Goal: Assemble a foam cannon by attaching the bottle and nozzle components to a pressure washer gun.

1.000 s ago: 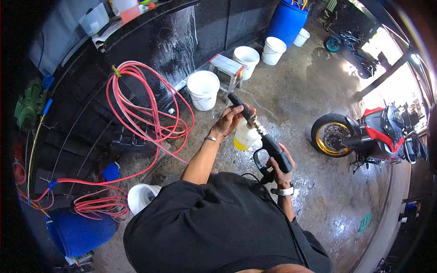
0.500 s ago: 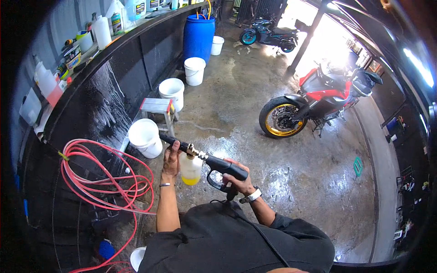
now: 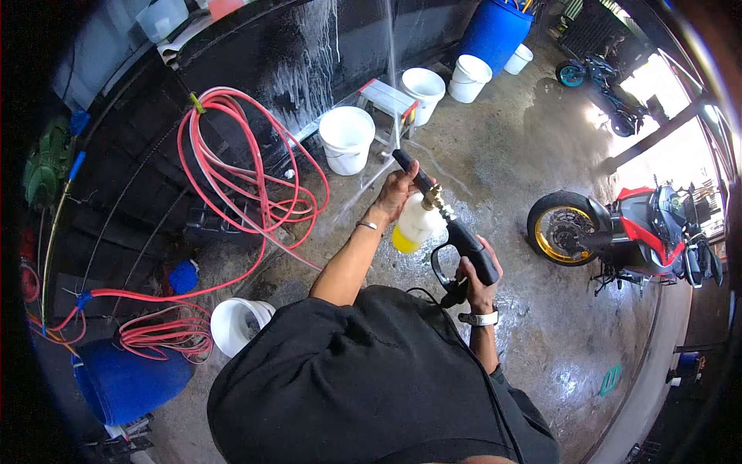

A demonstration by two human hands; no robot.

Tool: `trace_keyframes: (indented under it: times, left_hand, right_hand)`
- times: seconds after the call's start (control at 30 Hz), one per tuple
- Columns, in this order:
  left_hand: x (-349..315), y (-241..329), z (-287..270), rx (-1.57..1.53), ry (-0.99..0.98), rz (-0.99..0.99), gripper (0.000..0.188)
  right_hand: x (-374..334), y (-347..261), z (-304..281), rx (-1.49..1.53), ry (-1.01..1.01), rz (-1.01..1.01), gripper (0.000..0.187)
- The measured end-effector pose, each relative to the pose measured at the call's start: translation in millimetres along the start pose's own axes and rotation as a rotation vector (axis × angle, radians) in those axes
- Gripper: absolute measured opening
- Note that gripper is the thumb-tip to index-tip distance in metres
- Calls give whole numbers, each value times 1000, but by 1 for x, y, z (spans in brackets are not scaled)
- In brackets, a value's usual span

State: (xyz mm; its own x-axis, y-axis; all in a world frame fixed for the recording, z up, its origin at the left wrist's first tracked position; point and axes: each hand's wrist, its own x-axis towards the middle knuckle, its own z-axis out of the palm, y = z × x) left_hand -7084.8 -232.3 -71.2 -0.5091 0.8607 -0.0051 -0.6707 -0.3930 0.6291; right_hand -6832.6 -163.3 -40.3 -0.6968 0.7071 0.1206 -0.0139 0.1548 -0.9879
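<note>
A black pressure washer gun [image 3: 468,246] with a foam cannon is held across my body, pointing ahead and to the left. My right hand [image 3: 482,277] is wrapped round its grip; the trigger guard shows beside the fingers, but the trigger finger is hidden. At the front, my left hand [image 3: 396,193] grips the foam cannon's black nozzle [image 3: 412,168]. Under the brass fitting hangs the foam bottle [image 3: 416,223], whitish with yellow liquid at its base. A thin pale jet [image 3: 390,62] leaves the nozzle toward the black wall, passing the small step stool [image 3: 388,98].
White buckets [image 3: 345,139] line the wall near a blue barrel [image 3: 498,35]. Coiled red hose [image 3: 263,162] hangs at left, above another blue barrel [image 3: 135,379] and a white bucket [image 3: 236,325]. A red-and-black motorcycle [image 3: 626,232] stands right on wet floor [image 3: 533,348]; a second motorcycle [image 3: 607,89] is farther back.
The view has swung to the left and down, so the scene sits farther right. A jet now comes from the nozzle; none showed before. Both hands keep their hold.
</note>
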Motion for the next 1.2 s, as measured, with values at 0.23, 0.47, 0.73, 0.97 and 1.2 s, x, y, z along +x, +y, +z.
trace_keyframes:
  times: [0.23, 0.47, 0.73, 0.97, 1.2]
  left_hand:
    - [-14, -35, -21, 115, -5, -98, 41]
    - [-16, -44, -71, -26, 174, -109, 31]
    - [-18, -29, -48, 43, 46, 8, 37]
    - [-19, -27, -36, -5, 61, 14, 30]
    - [-17, -26, -27, -23, -166, -29, 37]
  right_hand:
    - [-5, 32, -4, -673, 30, -112, 33]
    - [-20, 61, 30, -57, -31, -156, 50]
    - [-19, 37, 20, 29, 27, 17, 49]
    - [-21, 40, 8, 30, 7, -24, 50]
    - [-23, 39, -5, 182, 14, 34, 49]
